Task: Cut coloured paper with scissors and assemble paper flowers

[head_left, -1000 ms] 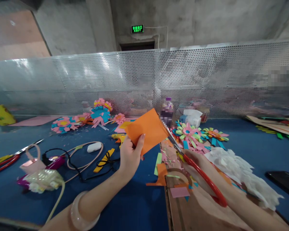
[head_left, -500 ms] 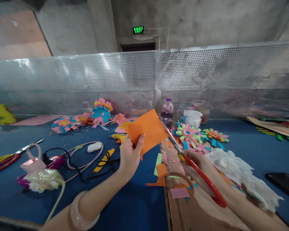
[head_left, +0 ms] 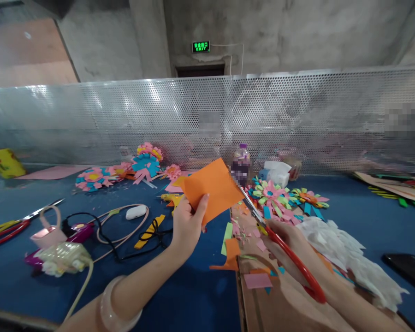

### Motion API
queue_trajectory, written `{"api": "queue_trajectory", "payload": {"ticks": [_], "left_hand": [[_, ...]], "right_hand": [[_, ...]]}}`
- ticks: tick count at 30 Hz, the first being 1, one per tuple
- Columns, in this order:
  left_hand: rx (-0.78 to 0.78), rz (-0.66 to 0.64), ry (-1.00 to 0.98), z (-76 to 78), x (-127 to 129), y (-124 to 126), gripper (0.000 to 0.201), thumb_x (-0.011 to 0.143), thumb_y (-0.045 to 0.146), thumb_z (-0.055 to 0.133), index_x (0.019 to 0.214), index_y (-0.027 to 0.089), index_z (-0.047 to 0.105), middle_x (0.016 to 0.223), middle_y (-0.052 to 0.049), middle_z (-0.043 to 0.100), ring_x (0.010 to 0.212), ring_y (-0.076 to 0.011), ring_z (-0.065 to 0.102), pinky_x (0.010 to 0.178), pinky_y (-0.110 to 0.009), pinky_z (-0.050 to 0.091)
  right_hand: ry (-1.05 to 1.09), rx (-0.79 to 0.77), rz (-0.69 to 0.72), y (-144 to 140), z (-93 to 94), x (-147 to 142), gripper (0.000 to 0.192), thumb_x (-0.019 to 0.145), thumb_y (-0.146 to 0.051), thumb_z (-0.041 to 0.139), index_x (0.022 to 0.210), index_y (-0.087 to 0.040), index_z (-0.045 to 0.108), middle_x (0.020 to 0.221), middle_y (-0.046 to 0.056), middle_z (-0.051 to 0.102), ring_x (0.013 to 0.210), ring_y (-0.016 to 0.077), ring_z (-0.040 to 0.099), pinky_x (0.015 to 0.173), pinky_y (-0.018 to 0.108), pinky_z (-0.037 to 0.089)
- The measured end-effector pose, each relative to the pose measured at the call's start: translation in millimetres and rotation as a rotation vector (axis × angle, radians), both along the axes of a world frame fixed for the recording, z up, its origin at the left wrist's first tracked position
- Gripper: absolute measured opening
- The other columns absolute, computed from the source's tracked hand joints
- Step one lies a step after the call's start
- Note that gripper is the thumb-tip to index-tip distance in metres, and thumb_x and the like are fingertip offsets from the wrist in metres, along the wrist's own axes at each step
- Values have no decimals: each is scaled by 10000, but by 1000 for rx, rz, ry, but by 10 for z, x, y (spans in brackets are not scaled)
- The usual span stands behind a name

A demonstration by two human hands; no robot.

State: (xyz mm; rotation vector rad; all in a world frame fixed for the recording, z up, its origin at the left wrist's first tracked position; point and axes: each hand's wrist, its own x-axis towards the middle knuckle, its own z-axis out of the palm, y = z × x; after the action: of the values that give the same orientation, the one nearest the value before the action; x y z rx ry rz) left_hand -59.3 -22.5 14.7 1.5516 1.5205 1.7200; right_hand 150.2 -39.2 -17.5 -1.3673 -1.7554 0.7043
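One flat orange paper sheet (head_left: 212,189) sits above the blue counter (head_left: 200,290), pinched in your left hand (head_left: 187,227); your right hand (head_left: 290,232) grasps red-handled metal scissors (head_left: 293,257) at its edge, apparently cutting; the next snip needs steadiness

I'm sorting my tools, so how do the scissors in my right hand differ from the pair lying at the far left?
The held scissors are in your right hand, at the edge of the orange paper; the loose scissors lie unheld. In view, the held scissors point up-left, the loose scissors up-right. Both show silvery metal and red.
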Motion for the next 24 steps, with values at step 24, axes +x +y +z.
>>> {"api": "queue_trajectory", "payload": {"ticks": [24], "left_hand": [[-83,-139,-168,-25,-18,37,302,754,446,552,675,154,555,407,35,486,333,-88,423,348,-194,307]], "right_hand": [[-83,-25,31,6,-19,9,142,721,-253,432,604,-194,378,535,-49,352,470,96,421,450,208,345]]}}
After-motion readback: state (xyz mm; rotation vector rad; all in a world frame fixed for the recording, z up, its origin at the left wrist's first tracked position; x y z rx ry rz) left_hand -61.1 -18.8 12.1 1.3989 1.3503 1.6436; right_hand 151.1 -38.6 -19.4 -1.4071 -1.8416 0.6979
